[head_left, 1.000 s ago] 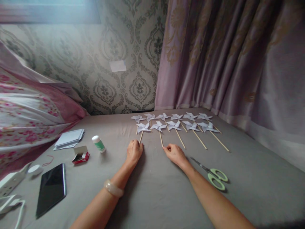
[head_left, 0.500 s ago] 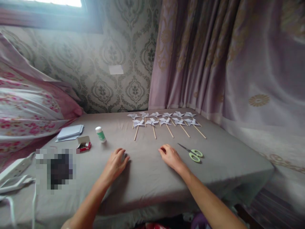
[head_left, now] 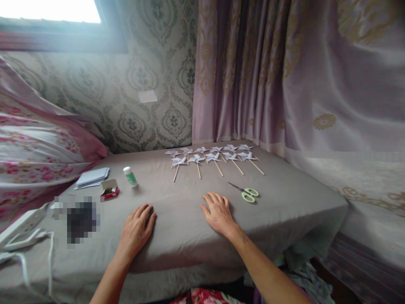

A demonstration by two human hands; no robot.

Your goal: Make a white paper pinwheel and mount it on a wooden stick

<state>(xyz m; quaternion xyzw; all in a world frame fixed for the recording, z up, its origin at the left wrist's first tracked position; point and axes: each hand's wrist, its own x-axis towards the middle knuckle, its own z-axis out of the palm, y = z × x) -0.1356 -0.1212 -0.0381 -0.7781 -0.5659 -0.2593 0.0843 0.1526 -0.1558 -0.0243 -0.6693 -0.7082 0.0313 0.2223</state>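
My left hand [head_left: 136,230] lies flat, palm down, on the grey sheet [head_left: 284,198] near the front edge, fingers stretched out and holding nothing. My right hand [head_left: 217,212] also rests flat on the sheet with its fingers spread and nothing in it. Beyond both hands, several white paper pinwheels [head_left: 210,158] on thin wooden sticks lie in two rows near the wall. Green-handled scissors [head_left: 246,193] lie just right of my right hand.
A white-and-green glue stick [head_left: 130,176], a small red box [head_left: 109,189] and a stack of white paper [head_left: 93,177] lie at the left. A blurred dark object [head_left: 81,218] and a white power strip [head_left: 22,223] sit farther left. Floral bedding [head_left: 38,156] and curtains [head_left: 284,76] border the sheet.
Both hands have drawn back from the pinwheel sticks toward the front edge and flattened out. The view has pulled back and up, showing the sheet's edge and the window.
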